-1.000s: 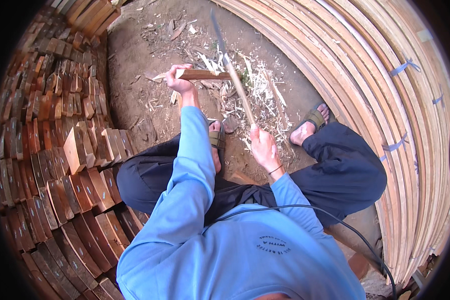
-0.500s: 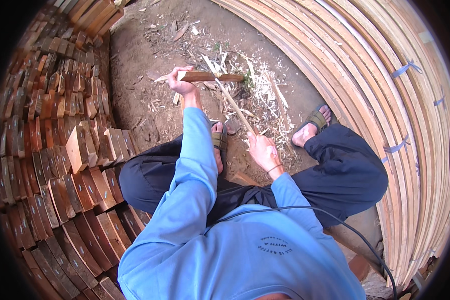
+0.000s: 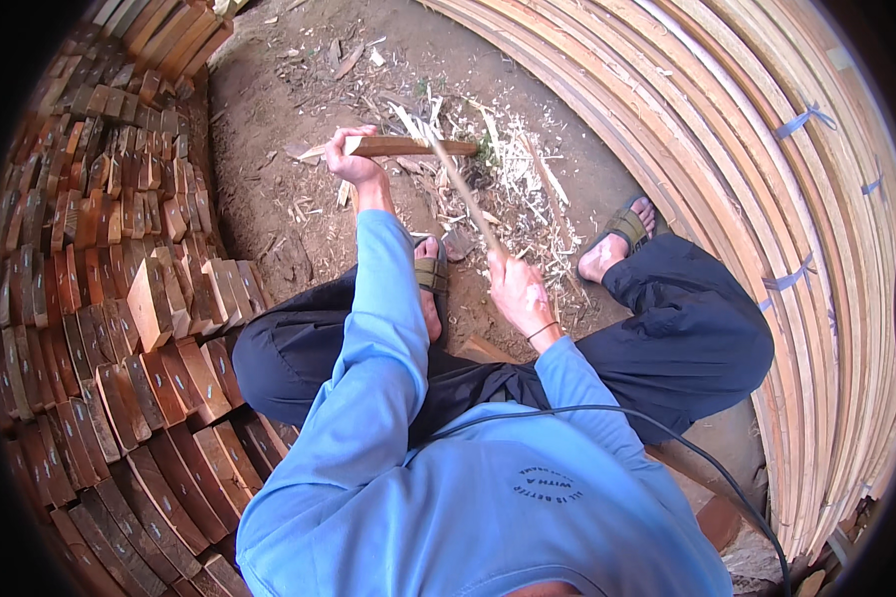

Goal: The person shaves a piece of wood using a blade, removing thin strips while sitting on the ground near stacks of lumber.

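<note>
My left hand [image 3: 356,159] is closed around the left end of a short wooden block [image 3: 398,146], which points right across the ground ahead of me. In my right hand [image 3: 520,297] is the lower end of a long pale wooden handle [image 3: 471,204]. It slants up and to the left, and its far part passes over the block. Motion smears that far end, so I cannot make out what sits on it or whether it touches the block. Pale wood shavings [image 3: 528,184] lie scattered beyond and right of the block.
Stacked cut wood blocks [image 3: 159,398] rise close on my left. Long curved-looking boards [image 3: 757,199], bound with blue ties [image 3: 804,121], line the right. My sandalled feet [image 3: 430,279] flank the shavings. A black cable [image 3: 657,418] crosses my lap.
The wooden handle has shifted slightly up and left and is more blurred. My left hand keeps its hold on the block. The whole view has moved a little.
</note>
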Action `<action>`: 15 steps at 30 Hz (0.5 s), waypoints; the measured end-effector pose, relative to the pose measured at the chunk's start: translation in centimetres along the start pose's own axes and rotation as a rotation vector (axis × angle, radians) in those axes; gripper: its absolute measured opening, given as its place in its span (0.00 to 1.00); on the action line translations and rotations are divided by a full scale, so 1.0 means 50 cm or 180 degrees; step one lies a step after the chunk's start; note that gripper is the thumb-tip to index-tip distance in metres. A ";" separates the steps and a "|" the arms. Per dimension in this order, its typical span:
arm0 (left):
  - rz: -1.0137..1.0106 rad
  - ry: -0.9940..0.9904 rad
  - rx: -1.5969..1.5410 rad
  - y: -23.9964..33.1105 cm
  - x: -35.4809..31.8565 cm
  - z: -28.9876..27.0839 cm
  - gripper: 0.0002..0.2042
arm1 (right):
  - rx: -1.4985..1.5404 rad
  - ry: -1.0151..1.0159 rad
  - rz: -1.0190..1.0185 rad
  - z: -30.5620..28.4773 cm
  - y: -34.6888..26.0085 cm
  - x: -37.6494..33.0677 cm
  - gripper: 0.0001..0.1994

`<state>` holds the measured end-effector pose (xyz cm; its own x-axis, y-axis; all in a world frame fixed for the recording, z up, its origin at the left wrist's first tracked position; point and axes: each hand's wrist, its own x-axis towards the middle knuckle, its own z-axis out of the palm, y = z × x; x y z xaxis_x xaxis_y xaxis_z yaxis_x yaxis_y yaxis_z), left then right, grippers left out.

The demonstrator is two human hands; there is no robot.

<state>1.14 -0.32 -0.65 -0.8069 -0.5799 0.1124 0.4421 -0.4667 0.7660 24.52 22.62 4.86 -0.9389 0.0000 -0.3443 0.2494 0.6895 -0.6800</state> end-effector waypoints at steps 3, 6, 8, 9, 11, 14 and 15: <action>0.0013 0.0052 -0.0001 0.003 0.011 0.012 0.15 | -0.0123 -0.0039 -0.0003 0.024 0.023 0.018 0.24; 0.0076 -0.0067 -0.0012 0.001 0.018 -0.004 0.16 | 0.0173 0.0094 -0.0119 -0.037 -0.035 0.015 0.24; -0.0006 -0.0022 0.0007 -0.003 0.008 0.002 0.15 | 0.0280 0.0053 -0.0002 -0.021 -0.029 0.013 0.24; -0.0045 -0.0022 0.0012 -0.003 0.006 0.009 0.15 | 0.0346 0.0051 0.0054 -0.008 -0.020 0.014 0.24; -0.0069 0.0074 -0.0160 0.005 0.000 -0.003 0.15 | 0.0004 -0.0125 0.0095 0.022 0.034 0.012 0.24; -0.0049 0.0049 0.0005 0.006 0.004 -0.005 0.15 | -0.0046 -0.0082 -0.0020 0.001 0.031 0.021 0.25; -0.0081 0.0118 0.0051 0.006 0.003 0.009 0.15 | 0.0090 0.0020 -0.0063 -0.018 0.010 0.017 0.24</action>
<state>0.98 -0.24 -0.10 -0.8026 -0.5924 0.0694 0.4150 -0.4711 0.7784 23.62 23.64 4.81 -0.9451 -0.0089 -0.3267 0.2374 0.6686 -0.7047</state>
